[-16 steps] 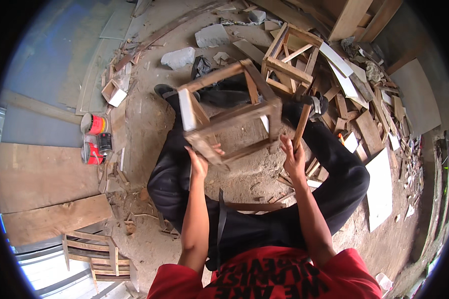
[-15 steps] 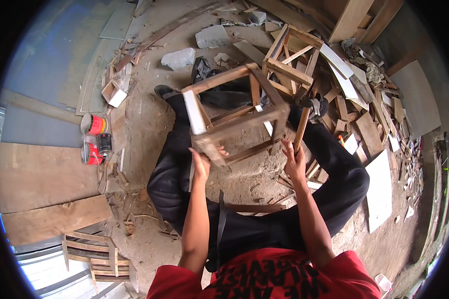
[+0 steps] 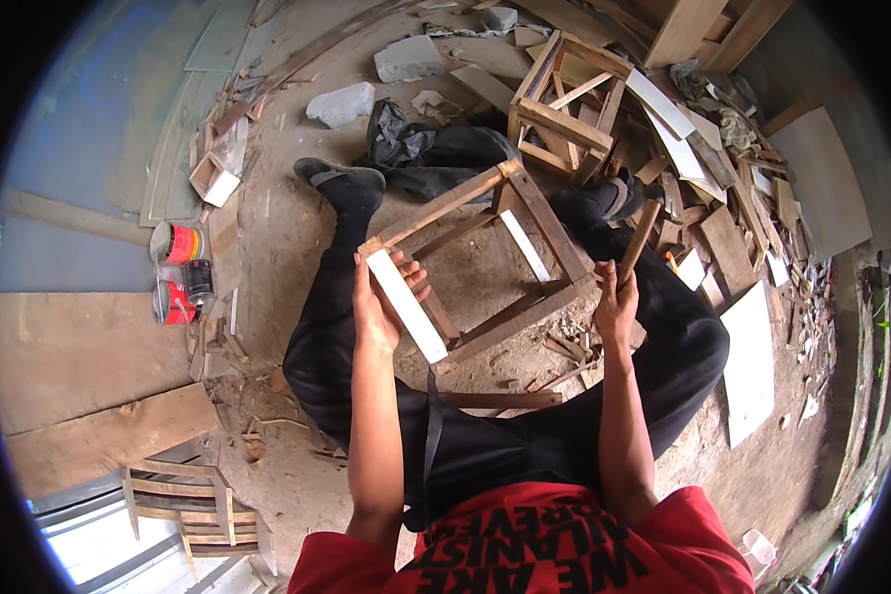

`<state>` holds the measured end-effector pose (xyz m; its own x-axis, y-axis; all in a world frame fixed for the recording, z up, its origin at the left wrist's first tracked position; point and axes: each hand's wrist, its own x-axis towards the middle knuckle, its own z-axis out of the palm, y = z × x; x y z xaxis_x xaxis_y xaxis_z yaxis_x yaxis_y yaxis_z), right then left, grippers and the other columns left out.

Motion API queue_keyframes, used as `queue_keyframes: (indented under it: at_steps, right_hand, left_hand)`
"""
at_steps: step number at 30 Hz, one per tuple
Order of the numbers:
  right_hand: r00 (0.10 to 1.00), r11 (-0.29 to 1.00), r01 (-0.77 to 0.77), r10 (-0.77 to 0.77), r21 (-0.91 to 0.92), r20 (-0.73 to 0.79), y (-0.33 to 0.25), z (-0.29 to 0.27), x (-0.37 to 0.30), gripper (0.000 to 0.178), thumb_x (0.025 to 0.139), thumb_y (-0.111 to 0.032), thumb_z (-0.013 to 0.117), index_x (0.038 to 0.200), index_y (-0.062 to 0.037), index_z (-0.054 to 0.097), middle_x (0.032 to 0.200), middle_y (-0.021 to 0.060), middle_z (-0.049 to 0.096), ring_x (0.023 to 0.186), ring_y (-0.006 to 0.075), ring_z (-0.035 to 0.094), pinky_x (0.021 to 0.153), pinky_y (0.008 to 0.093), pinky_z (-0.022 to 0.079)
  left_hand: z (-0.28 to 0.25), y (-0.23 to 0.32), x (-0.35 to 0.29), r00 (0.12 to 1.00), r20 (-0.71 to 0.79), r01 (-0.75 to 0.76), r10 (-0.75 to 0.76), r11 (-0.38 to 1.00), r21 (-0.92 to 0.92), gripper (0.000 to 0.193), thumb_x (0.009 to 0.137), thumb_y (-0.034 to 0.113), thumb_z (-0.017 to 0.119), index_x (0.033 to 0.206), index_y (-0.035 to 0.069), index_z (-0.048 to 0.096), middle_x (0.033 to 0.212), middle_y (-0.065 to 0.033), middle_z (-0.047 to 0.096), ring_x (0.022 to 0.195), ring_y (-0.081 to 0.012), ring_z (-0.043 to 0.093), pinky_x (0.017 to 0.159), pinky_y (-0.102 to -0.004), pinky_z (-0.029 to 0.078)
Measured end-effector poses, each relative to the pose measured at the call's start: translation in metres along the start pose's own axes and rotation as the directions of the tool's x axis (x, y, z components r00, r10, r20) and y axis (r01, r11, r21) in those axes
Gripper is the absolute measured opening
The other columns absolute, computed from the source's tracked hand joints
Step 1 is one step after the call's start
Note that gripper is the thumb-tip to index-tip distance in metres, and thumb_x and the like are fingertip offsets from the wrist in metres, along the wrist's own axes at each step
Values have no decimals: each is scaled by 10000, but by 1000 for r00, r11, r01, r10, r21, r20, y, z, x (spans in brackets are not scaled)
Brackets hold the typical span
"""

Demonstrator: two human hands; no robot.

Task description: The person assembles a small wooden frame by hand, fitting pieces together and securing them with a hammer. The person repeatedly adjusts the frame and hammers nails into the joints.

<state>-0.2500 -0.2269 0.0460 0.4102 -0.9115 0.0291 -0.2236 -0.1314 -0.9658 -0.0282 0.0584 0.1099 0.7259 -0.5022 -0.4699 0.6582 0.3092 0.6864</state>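
An open wooden frame [image 3: 485, 315], shaped like a stool's, tilts above the floor between my legs. One of its bars has a white face [image 3: 406, 305]; another white strip [image 3: 524, 246] is on the far side. My left hand [image 3: 378, 309] grips the frame at its left corner, fingers behind the white-faced bar. My right hand [image 3: 617, 305] is closed round a stick-like wooden handle [image 3: 641, 238] that points up and away. Its fingertips are close to the frame's right corner; whether they touch it I cannot tell. No tool head shows on the handle.
A second wooden frame [image 3: 564, 119] stands beyond, beside a heap of wood offcuts [image 3: 733, 252] on the right. Pale stone blocks [image 3: 409, 59] and a black plastic bag [image 3: 394, 134] lie ahead. Red and black cans [image 3: 176, 244] stand at left, near plywood boards [image 3: 89, 346].
The frame has turned and dropped toward me, bringing its white-faced bar across the front. My left hand has shifted to its upper left corner. My right hand has moved slightly right, tilting the handle.
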Motion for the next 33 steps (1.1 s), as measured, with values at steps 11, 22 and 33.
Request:
queue_keyframes:
  at_steps: [11,22,33]
  right_hand:
    - [986,979,-159,150,128,74,6,7,-8,424,1021,-385,550,1032,34,612,892,110,704,812,175,672,718,324,535]
    - [965,943,-262,256,207,59,10,9,-5,433,1008,-416,560,1007,15,594,883,110,699,758,171,684,693,304,547]
    - [963,951,-253,229,178,143,30,17,-8,428,1017,-390,551,1027,34,607,878,115,704,733,177,685,672,313,555]
  left_hand:
    - [39,2,4,983,-171,-63,72,996,57,326,908,354,727,976,109,524,680,31,474,501,-88,445,478,-264,377]
    - [13,89,91,992,-88,-36,86,889,456,338,897,386,728,959,87,583,721,-16,590,572,-135,592,527,-296,508]
    - [97,107,49,686,330,-285,648,-178,942,756,912,525,629,1350,-69,465,1379,-306,493,1310,-427,471,1077,-472,390]
